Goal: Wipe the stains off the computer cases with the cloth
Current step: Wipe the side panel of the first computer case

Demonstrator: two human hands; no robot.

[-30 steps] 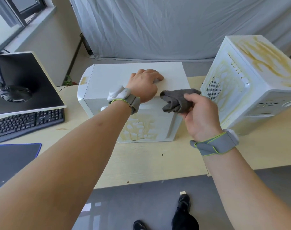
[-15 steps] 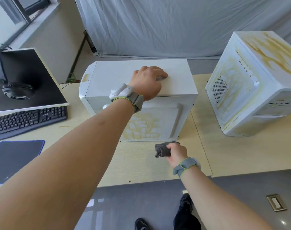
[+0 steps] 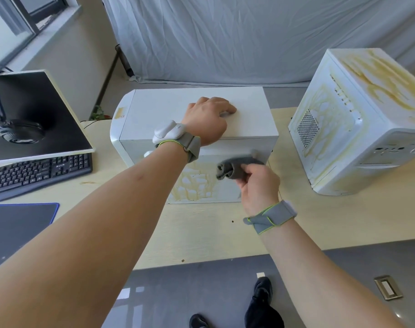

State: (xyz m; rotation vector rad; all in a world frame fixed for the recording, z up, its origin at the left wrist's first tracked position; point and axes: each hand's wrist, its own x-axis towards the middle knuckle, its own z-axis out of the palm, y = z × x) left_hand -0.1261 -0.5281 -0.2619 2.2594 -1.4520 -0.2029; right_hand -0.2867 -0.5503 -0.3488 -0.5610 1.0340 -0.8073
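A person's left hand (image 3: 207, 121) rests flat, fingers relaxed, on top of a white computer case (image 3: 192, 114) lying on a pale wooden table (image 3: 201, 233), while the right hand (image 3: 258, 188) grips a bunched grey cloth (image 3: 235, 170) against the case's yellow-stained near panel (image 3: 194, 185), close to its right edge. A second stained case (image 3: 357, 129) stands apart to the right, bare tabletop between them. A keyboard (image 3: 36, 171) sits left.
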